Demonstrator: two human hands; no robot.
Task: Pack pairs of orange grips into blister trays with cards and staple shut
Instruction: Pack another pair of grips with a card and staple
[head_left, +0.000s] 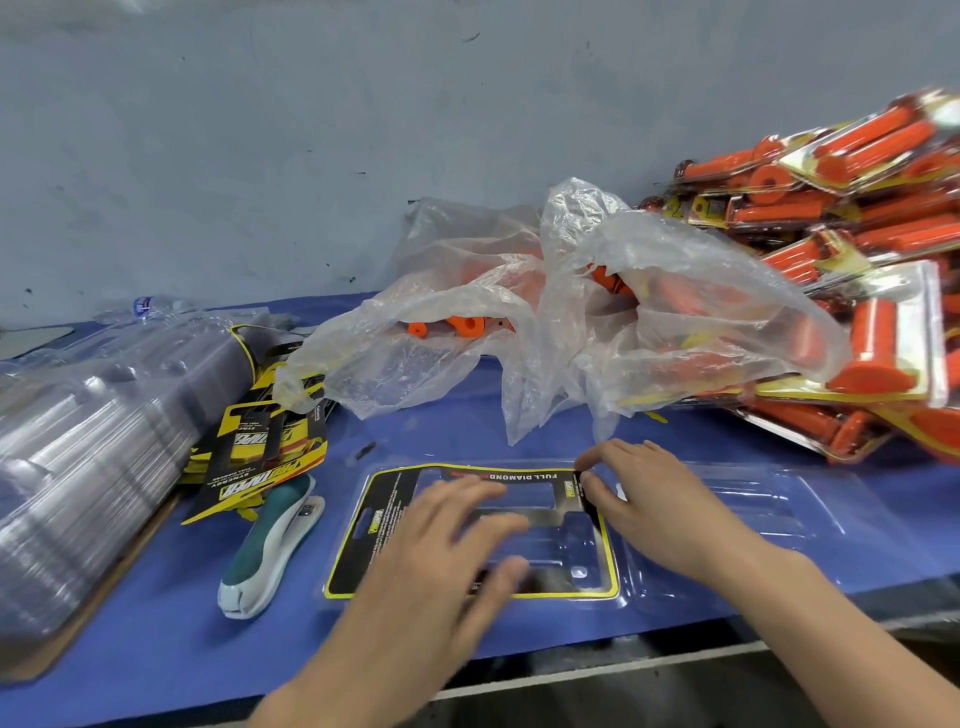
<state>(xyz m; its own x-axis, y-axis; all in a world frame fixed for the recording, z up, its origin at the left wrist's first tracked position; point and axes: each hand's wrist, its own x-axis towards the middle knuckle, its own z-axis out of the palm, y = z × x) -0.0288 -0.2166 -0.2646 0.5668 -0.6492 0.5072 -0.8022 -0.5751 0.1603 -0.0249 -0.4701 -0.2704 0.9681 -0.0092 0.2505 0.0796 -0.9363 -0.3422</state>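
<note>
In the head view, at six o'clock, the left hand (441, 545) is pressing spread, straight fingers on the card (384, 519) to seat it in the open blister tray (753, 499), while the right hand (639, 493) is pinching its far corner, seemingly to align it, the orange grips (467, 325) lying bagged at twelve o'clock.

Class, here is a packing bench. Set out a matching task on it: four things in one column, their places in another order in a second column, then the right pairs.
Things
1. stapler
2. card
3. finished packs
4. loose orange grips

Places
A. inside the crumpled plastic bag
B. piled at the far right
C. in the open blister tray, under the left hand
D. on the blue mat, just left of that tray

Pairs: 1-D, 2-C, 3-B, 4-A
</note>
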